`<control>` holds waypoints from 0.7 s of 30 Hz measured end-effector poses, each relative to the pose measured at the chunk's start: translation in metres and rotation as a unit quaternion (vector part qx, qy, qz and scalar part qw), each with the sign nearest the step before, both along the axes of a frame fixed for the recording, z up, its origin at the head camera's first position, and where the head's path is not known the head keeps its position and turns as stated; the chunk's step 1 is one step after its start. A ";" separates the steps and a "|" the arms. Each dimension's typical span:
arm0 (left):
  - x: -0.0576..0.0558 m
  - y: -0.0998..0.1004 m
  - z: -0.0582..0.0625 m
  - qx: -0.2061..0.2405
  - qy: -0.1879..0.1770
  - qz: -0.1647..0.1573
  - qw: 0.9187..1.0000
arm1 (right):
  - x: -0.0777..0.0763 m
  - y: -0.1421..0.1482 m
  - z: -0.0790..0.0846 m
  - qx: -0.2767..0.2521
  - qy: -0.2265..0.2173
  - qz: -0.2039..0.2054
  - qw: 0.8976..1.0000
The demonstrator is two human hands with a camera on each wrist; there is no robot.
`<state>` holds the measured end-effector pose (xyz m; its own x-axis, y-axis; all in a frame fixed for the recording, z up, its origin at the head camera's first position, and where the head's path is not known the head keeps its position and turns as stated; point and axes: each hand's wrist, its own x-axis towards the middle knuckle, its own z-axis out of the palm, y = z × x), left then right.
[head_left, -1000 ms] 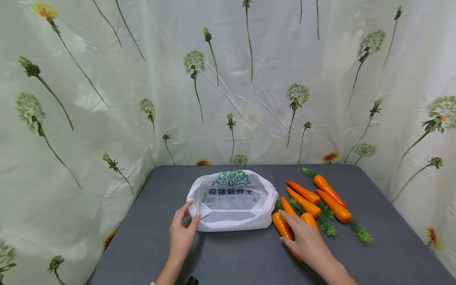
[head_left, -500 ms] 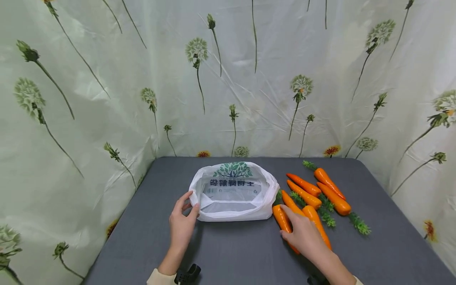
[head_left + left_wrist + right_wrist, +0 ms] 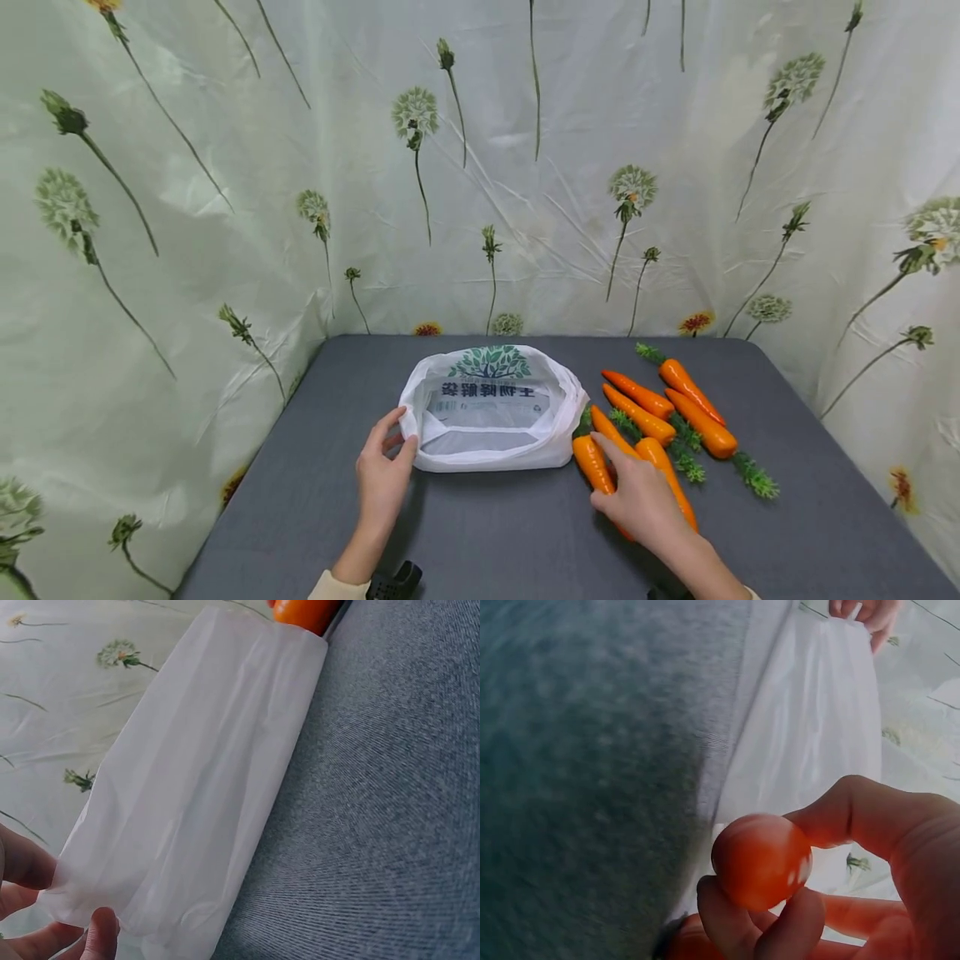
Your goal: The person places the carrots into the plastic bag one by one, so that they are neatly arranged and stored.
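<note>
A white plastic bag (image 3: 495, 460) with a green tree print stands on the grey table, its wide mouth facing up. My left hand (image 3: 386, 475) pinches the left end of its rim; in the left wrist view the fingers hold the thin film. Just right of the bag, my right hand (image 3: 637, 500) grips an orange carrot (image 3: 592, 462) between thumb and fingers. The right wrist view shows this carrot (image 3: 757, 859) end-on, round and shiny. Its green top is partly hidden by the bag's side.
Beside the right hand lies another carrot (image 3: 663, 475). Several more carrots (image 3: 637, 412) with green tops are spread toward the back right of the table (image 3: 510, 542). A flower-printed curtain (image 3: 480, 167) hangs behind and along the sides.
The head view has tilted down slightly. More of the carrot beside my right hand shows now. The left hand keeps its place on the bag rim.
</note>
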<state>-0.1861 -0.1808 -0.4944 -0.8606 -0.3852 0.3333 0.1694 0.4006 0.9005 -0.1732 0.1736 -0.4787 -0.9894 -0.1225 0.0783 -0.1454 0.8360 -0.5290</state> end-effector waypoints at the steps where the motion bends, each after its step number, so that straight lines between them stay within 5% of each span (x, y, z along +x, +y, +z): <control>1: 0.000 0.000 0.000 -0.001 0.001 0.002 1.000 | 0.000 0.000 0.001 -0.004 -0.004 -0.002 1.000; 21: -0.003 -0.001 -0.005 -0.016 0.023 0.013 1.000 | 0.003 0.021 0.033 -0.022 -0.002 -0.029 0.999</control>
<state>-0.1895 -0.1814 -0.4994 -0.8340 -0.3958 0.3844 0.1989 0.4343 0.8786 -0.1699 0.1948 -0.4455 -0.9951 -0.0608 0.0776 -0.0942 0.8187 -0.5664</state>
